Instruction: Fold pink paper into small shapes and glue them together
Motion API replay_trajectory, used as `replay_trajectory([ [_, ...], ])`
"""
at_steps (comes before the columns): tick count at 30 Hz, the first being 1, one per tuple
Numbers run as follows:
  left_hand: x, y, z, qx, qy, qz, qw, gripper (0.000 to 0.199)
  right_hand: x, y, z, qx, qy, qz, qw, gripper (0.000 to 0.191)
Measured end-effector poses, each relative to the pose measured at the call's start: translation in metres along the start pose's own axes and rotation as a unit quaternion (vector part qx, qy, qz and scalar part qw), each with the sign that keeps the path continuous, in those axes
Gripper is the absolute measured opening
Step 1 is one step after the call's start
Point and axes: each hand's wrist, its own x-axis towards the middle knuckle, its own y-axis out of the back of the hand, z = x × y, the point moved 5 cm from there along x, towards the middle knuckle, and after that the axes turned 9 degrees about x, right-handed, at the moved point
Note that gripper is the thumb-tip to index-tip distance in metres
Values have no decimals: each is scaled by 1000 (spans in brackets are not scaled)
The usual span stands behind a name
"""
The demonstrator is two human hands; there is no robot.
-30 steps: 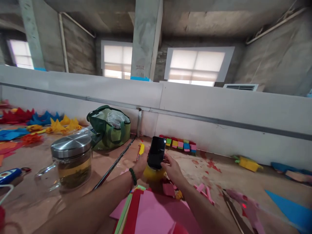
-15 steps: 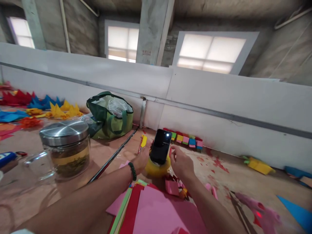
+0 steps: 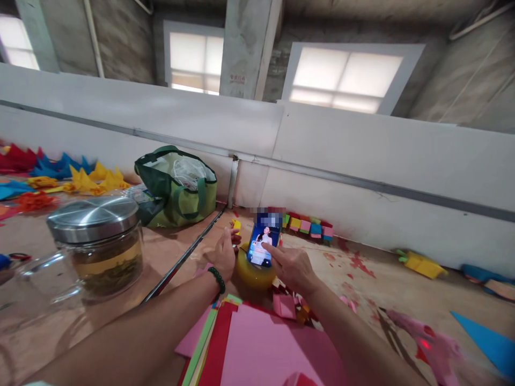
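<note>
A smartphone (image 3: 264,244) with its screen lit leans back on a yellow round thing, likely a roll of tape (image 3: 254,276). The index finger of my right hand (image 3: 292,267) is stretched out onto the lower screen; the hand holds nothing. My left hand (image 3: 225,252), with a dark green bead bracelet (image 3: 218,280) at its wrist, is beside the phone, fingers loosely bent and apart. A small yellow object (image 3: 236,227) shows just behind those fingers; whether they touch it I cannot tell. Below my hands lies a stack of coloured paper (image 3: 277,343), pink on top.
To the left stand a lidded glass mug (image 3: 100,257) of tea and a green bag (image 3: 181,193). Folded paper pieces (image 3: 309,228) line the back wall. A pink glue gun (image 3: 426,343) with a red light lies at right, near a blue paper sheet (image 3: 486,340).
The phone screen has gone from black to a lit picture. My right index finger has moved left onto it. My left hand has come away from the phone's side.
</note>
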Motion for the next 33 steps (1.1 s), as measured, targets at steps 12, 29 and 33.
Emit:
replay_trajectory([
  [12, 14, 6, -17, -48, 129, -4, 990, 52, 1, 1, 21, -77, -98, 71, 990, 44],
  [29, 9, 3, -14, -49, 141, -25, 988, 47, 6, -8, -12, -60, -23, -14, 998, 40],
  [33, 7, 2, -12, -46, 144, -33, 988, 44, 14, -6, -10, -85, -80, -49, 992, 49],
])
